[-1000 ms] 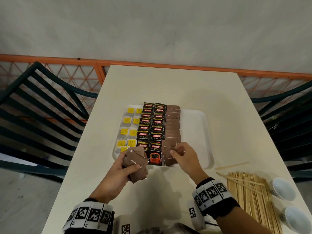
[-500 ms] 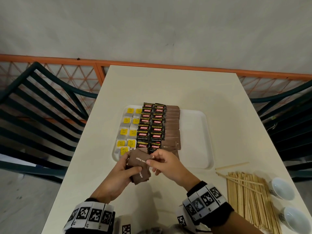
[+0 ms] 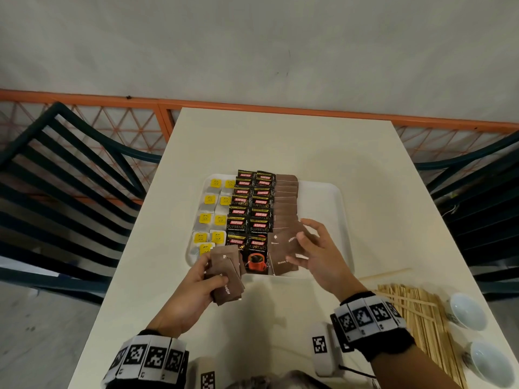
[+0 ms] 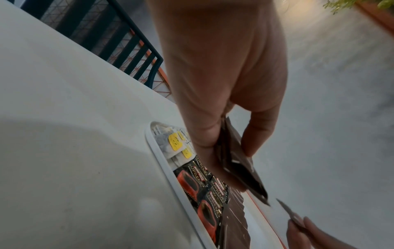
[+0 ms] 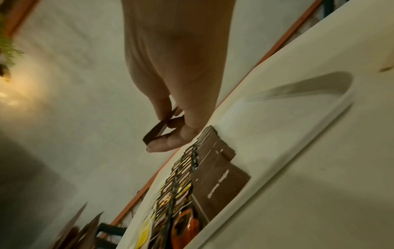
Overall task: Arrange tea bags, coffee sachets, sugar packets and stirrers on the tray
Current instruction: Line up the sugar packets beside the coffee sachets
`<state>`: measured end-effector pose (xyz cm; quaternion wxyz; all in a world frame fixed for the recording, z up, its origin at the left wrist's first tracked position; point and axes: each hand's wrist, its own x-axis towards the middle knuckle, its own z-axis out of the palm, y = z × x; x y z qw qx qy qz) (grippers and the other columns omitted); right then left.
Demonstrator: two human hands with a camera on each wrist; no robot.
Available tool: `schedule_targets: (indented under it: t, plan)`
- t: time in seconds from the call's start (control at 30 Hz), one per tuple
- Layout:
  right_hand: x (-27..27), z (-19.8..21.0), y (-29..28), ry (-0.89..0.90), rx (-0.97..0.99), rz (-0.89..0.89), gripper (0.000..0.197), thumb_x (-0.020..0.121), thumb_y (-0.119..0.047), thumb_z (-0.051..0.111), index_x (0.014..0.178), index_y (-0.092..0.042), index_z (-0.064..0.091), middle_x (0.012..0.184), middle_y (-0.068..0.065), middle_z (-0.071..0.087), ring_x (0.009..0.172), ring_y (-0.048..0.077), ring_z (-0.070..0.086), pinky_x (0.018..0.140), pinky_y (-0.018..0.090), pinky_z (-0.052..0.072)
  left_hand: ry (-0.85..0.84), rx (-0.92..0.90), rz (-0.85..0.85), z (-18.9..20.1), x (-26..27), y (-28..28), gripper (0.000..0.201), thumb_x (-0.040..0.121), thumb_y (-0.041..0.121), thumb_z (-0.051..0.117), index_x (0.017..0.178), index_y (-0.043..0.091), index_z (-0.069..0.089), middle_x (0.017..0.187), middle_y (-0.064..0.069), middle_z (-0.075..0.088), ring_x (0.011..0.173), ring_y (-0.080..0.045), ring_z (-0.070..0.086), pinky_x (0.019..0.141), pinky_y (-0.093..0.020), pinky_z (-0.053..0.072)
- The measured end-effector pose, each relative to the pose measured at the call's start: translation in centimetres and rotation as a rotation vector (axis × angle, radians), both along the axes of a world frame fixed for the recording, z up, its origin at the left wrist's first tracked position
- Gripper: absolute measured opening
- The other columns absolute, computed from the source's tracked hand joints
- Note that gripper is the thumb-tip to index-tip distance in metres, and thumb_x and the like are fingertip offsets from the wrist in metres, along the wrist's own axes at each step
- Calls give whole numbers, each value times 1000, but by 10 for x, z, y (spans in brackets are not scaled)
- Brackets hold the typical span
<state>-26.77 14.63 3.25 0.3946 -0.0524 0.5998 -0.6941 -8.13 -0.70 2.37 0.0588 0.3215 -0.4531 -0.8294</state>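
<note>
One sugar packet (image 3: 292, 240) moved from stack (image 3: 226, 279); both hands' fingers clamped.

Left hand (image 3: 196, 287) low and near the body, palm turned inward, thumb on top and fingers curled beneath, gripping a fanned stack of flat brown paper sugar packets (image 3: 226, 276). Right hand (image 3: 317, 256) raised further forward, thumb and forefinger pinching one brown paper packet (image 3: 292, 237), remaining fingers spread loosely beyond the pinch. Both wrists wear black bands with square markers.
</note>
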Motion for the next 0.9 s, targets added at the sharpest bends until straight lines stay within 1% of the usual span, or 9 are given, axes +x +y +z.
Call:
schedule_targets:
  t: [0.1, 0.17, 0.3, 0.37, 0.47, 0.57, 0.73, 0.83, 0.9]
  plan:
    - [-10, -6, 10, -52, 10, -29, 40, 91, 2, 49, 123, -21, 41, 97, 10, 56, 82, 20, 64, 68, 33, 55, -10, -12, 19, 0, 2, -1, 50, 82, -16, 49, 117, 19, 52, 115, -16, 59, 98, -28, 60, 64, -33, 59]
    - [-14, -9, 14, 4, 69, -26, 45, 88, 6, 52, 122, -21, 40, 97, 10, 55, 82, 20, 61, 67, 30, 54, -13, -11, 30, 0, 2, -1, 50, 78, -13, 53, 116, 20, 53, 116, -17, 59, 100, -30, 59, 65, -33, 59]
    - [-19, -15, 17, 254, 266, 57, 28, 84, 6, 57, 98, -18, 53, 97, 14, 61, 82, 20, 61, 65, 21, 52, -18, -11, 27, 2, 1, -1, 50, 86, -19, 39, 114, 20, 53, 110, -15, 61, 96, -27, 60, 65, -32, 59]
    - [-22, -19, 17, 385, 350, 137, 22, 86, 2, 57, 91, -19, 60, 97, 12, 64, 83, 21, 62, 72, 22, 53, -24, -19, 22, 3, 2, 0, 50, 86, -19, 39, 114, 20, 53, 105, -12, 63, 94, -25, 61, 62, -30, 59]
    - [-24, -22, 15, 684, 520, 323, 19, 86, -5, 59, 101, -15, 65, 99, 6, 59, 87, 18, 57, 82, 23, 46, -41, -25, 30, 2, 4, -1, 49, 86, -19, 40, 115, 19, 53, 105, -10, 62, 94, -24, 61, 60, -29, 58]
    - [-22, -22, 7, 906, 574, 550, 24, 86, -8, 60, 109, -12, 66, 99, 0, 58, 91, 11, 52, 84, 16, 37, -45, -32, 28, 2, 4, -1, 50, 86, -18, 40, 121, 16, 50, 106, -10, 62, 95, -24, 61, 62, -30, 58]
    - [-15, -22, -9, 894, 610, 711, 18, 83, -7, 64, 100, -14, 64, 98, 1, 69, 86, 12, 60, 80, 19, 45, -55, -38, 22, 1, 6, -2, 50, 87, -18, 40, 120, 18, 50, 108, -10, 62, 96, -24, 61, 63, -30, 59]
    - [-14, -23, -14, 883, 621, 726, 18, 82, -9, 66, 100, -12, 62, 81, -8, 61, 75, 8, 55, 69, 15, 41, -72, -58, 22, -2, 7, -4, 51, 86, -18, 40, 124, 15, 48, 112, -15, 59, 96, -26, 60, 65, -32, 58]
    - [-14, -26, -15, 904, 633, 721, 19, 82, -11, 65, 101, -12, 61, 84, -5, 60, 77, 10, 54, 67, 15, 39, -78, -67, 20, -2, 7, -4, 52, 86, -19, 40, 125, 14, 48, 114, -18, 58, 97, -27, 59, 67, -33, 58]
